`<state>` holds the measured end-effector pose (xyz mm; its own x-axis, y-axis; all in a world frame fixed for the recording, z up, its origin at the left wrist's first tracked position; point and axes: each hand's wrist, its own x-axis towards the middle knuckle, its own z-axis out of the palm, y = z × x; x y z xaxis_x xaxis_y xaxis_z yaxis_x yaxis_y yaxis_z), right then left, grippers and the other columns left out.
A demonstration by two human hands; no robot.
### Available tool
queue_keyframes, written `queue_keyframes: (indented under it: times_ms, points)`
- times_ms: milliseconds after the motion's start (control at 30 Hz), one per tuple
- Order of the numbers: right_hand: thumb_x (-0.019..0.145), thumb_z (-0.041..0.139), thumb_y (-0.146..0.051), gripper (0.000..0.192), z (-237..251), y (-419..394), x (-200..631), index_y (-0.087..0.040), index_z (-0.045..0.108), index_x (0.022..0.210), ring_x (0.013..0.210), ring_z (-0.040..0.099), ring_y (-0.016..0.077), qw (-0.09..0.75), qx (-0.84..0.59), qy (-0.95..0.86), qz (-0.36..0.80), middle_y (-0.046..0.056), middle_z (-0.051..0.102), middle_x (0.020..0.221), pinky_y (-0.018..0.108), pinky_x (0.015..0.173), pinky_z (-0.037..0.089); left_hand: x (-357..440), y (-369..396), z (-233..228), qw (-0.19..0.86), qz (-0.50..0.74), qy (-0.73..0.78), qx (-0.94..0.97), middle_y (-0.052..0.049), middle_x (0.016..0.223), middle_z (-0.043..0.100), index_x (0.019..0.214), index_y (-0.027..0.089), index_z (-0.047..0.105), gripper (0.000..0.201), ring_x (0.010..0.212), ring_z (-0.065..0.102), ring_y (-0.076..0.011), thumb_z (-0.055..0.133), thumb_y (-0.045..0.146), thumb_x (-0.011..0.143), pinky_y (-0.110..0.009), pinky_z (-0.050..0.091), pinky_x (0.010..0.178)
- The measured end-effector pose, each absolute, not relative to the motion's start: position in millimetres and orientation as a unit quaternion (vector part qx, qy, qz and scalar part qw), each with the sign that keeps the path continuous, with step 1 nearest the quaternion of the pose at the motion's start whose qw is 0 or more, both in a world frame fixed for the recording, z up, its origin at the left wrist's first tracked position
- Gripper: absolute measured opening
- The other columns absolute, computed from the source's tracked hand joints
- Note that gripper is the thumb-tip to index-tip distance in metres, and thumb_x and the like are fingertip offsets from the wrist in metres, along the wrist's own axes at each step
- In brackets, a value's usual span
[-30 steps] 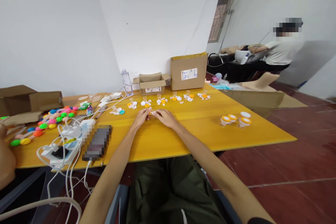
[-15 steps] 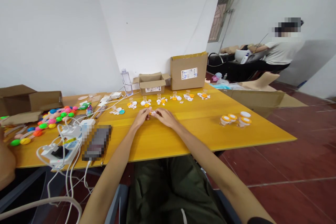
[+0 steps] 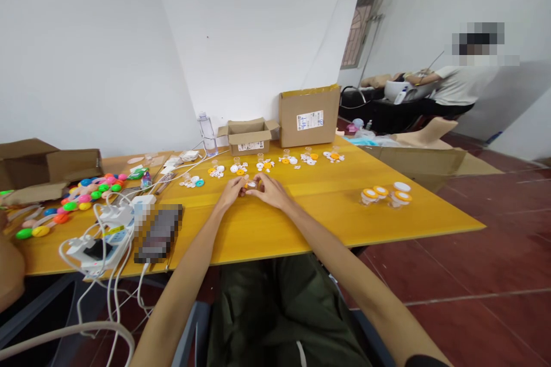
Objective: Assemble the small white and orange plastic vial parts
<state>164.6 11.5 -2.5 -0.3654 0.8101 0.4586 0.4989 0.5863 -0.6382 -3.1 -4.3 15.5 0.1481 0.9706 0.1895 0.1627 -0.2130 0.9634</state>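
Observation:
A small round piece with a white top and an orange rim is between my two hands, above the table. My left hand is closed on its left side. Curved around the right side, my right hand has its thumb and fingers at the rim. The fingers hide most of what is below the top. Just beyond my hands lie groups of small white and orange discs, each beside a little clear cup. Another group with a teal ring lies to the left.
Several clear cups with orange-and-white lids stand at the right. Cardboard boxes line the back. At left are a phone, a power strip with tangled cables and colourful balls. A person sits beyond.
My right hand's fingers have lifted and arched, with its thumb lower, showing more of the piece's white top. My left hand has hardly moved.

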Motion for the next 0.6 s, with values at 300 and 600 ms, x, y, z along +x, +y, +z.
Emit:
queue_keyframes:
  times_ms: [300,600]
  points:
    - [0.086,0.064,-0.048,0.025,-4.4,12.9,164.4,-0.024,0.060,0.086,0.069,0.056,0.0155,0.393,-0.403,-0.804,0.192,0.000,0.066,0.083,0.026,0.064,0.041,-3.3,-3.7,15.6,0.427,0.464,0.459,0.626,0.005,0.054,0.046,0.061,0.018,0.055,0.050,0.050,0.044,-0.0094,0.063,0.066,0.074,-0.023,0.036,0.050]
    - [0.091,0.058,-0.048,0.028,-3.9,12.0,164.4,-0.023,0.061,0.078,0.073,0.059,0.0169,0.381,-0.408,-0.807,0.191,0.001,0.065,0.082,0.027,0.066,0.041,-3.9,-4.0,15.4,0.420,0.463,0.464,0.628,0.004,0.054,0.046,0.060,0.018,0.054,0.048,0.050,0.045,-0.0096,0.065,0.063,0.075,-0.023,0.037,0.051]
